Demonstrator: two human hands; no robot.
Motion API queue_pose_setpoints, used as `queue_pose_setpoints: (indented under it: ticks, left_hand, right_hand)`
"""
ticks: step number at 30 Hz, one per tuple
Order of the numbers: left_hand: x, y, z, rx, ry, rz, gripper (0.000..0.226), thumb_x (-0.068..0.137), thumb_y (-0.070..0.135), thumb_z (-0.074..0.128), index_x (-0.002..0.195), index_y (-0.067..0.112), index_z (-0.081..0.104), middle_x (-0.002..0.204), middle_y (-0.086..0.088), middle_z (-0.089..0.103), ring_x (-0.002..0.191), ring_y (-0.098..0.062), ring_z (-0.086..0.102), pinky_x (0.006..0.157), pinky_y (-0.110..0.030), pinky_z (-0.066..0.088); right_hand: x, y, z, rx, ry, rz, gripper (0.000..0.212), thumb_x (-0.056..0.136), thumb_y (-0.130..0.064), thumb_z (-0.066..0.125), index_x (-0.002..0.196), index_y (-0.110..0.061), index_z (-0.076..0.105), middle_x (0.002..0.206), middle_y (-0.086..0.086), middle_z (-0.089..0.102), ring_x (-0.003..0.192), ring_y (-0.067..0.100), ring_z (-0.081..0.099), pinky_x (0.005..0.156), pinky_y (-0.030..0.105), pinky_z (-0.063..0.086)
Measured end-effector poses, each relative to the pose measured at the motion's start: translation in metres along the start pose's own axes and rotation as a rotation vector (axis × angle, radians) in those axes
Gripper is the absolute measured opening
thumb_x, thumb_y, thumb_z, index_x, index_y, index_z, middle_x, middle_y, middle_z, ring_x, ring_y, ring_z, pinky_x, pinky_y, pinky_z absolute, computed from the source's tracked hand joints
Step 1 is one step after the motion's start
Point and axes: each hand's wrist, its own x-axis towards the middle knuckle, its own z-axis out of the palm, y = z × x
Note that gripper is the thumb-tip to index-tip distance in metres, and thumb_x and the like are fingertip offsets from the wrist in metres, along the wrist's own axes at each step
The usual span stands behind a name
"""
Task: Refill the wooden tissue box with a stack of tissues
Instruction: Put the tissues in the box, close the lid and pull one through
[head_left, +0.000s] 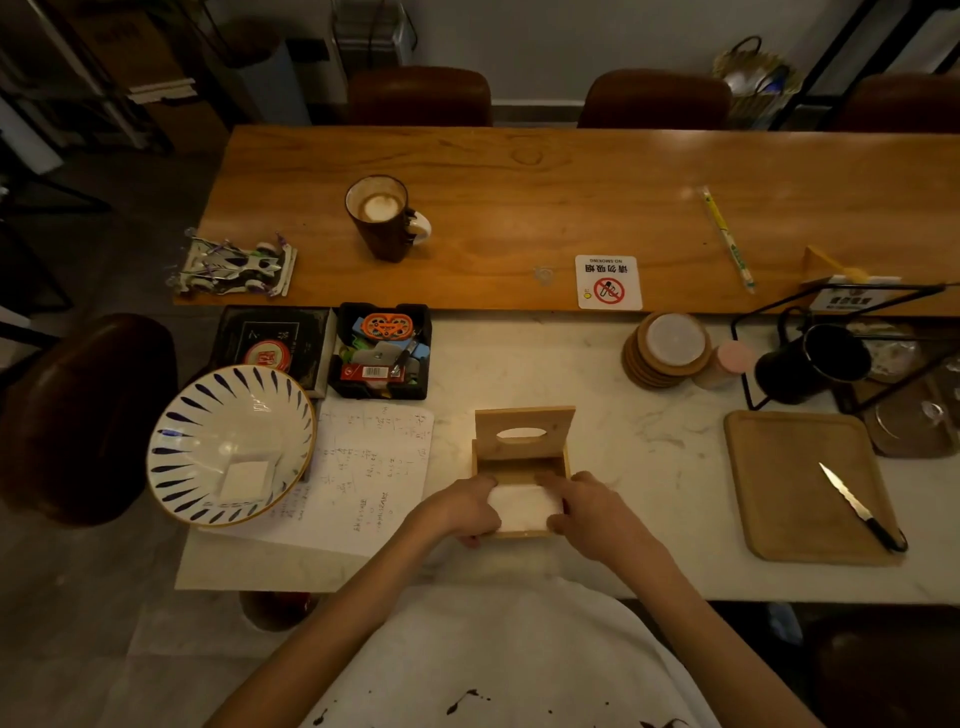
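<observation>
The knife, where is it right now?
In the head view the knife lies diagonally on the wooden tray at the right of the marble counter, well right of the wooden tissue box and both hands.

A: What's the person wearing?
B: A white top, loose across the front, with dark splashes like ink low on the cloth.
A: Sleeves?
B: Both forearms are bare, so any sleeves end above what shows.
A: Anything on the left hand or right hand?
B: Nothing. Bare fingers, bare wrists.
</observation>
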Motion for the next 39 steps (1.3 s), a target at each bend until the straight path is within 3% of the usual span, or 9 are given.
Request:
queue_pose_setpoints:
  ticks: [5,8,12,19,23,27,31,35,39]
  left_hand:
    - [-0.008,-0.001,-0.001,0.002,0.017,0.052,0.049,0.090,0.015,0.062,0.136,0.019,0.045,0.124,-0.011,0.053,0.100,-0.026,0.061,0.075,-0.032,0.060]
    - [-0.008,0.002,-0.002,0.022,-0.007,0.033,0.050,0.091,0.011,0.061,0.137,0.017,0.044,0.122,-0.012,0.053,0.092,-0.024,0.062,0.075,-0.033,0.060]
    - [-0.004,0.010,-0.004,0.056,-0.029,-0.057,0.057,0.089,0.005,0.061,0.142,0.013,0.041,0.120,-0.014,0.055,0.084,-0.024,0.064,0.068,-0.032,0.061]
    - [-0.002,0.013,-0.008,0.075,-0.065,-0.090,0.055,0.087,-0.001,0.060,0.139,0.009,0.045,0.121,-0.016,0.054,0.097,-0.033,0.068,0.079,-0.041,0.060]
    - [-0.003,0.011,-0.007,0.072,-0.055,-0.069,0.055,0.086,-0.003,0.058,0.138,0.011,0.046,0.124,-0.015,0.053,0.094,-0.030,0.065,0.077,-0.038,0.061]
    - [-0.006,0.011,-0.003,0.062,-0.023,-0.051,0.055,0.087,0.000,0.055,0.139,0.012,0.043,0.122,-0.013,0.050,0.087,-0.024,0.061,0.063,-0.029,0.060]
    - [-0.011,0.009,-0.002,0.053,-0.018,0.000,0.052,0.088,0.012,0.063,0.136,0.014,0.044,0.125,-0.013,0.050,0.105,-0.029,0.060,0.078,-0.035,0.060]
    - [-0.011,0.007,0.001,0.087,0.028,0.040,0.055,0.088,0.014,0.063,0.139,0.018,0.042,0.131,-0.012,0.050,0.106,-0.028,0.059,0.078,-0.033,0.060]
    - [-0.019,0.001,-0.001,0.101,0.015,0.103,0.070,0.091,0.021,0.062,0.150,0.033,0.025,0.141,-0.007,0.045,0.112,-0.025,0.054,0.083,-0.037,0.059]
  right_hand:
    - [0.014,-0.004,0.006,-0.139,-0.018,0.038,0.049,0.094,-0.017,0.052,0.142,-0.026,0.042,0.123,0.013,0.055,0.108,0.031,0.060,0.091,0.036,0.050]
    - [0.022,-0.006,0.003,-0.160,-0.097,0.036,0.054,0.091,-0.020,0.057,0.143,-0.024,0.041,0.128,0.012,0.057,0.113,0.029,0.059,0.092,0.035,0.049]
    - [0.031,-0.009,-0.003,-0.191,-0.154,0.044,0.046,0.086,-0.016,0.064,0.131,-0.019,0.055,0.125,0.008,0.063,0.112,0.025,0.061,0.090,0.033,0.050]
    - [0.040,-0.011,-0.009,-0.239,-0.231,0.092,0.039,0.085,-0.008,0.062,0.123,-0.010,0.057,0.121,0.010,0.060,0.108,0.025,0.060,0.081,0.030,0.048]
    - [0.041,-0.005,-0.008,-0.228,-0.250,0.075,0.042,0.084,-0.010,0.064,0.125,-0.012,0.055,0.123,0.010,0.060,0.110,0.025,0.059,0.087,0.032,0.052]
    - [0.040,-0.002,-0.003,-0.209,-0.257,0.060,0.042,0.088,-0.017,0.061,0.129,-0.015,0.051,0.126,0.009,0.059,0.113,0.025,0.059,0.088,0.032,0.049]
    - [0.038,0.001,-0.005,-0.166,-0.247,0.038,0.047,0.088,-0.020,0.062,0.133,-0.016,0.047,0.130,0.009,0.058,0.116,0.027,0.058,0.090,0.034,0.048]
    - [0.030,0.006,-0.008,-0.102,-0.231,-0.012,0.053,0.090,-0.023,0.061,0.138,-0.018,0.041,0.133,0.011,0.057,0.117,0.028,0.057,0.092,0.037,0.049]
    - [0.018,0.014,-0.009,0.065,-0.225,-0.065,0.074,0.094,-0.024,0.059,0.154,-0.033,0.017,0.145,0.008,0.047,0.126,0.027,0.050,0.103,0.039,0.044]
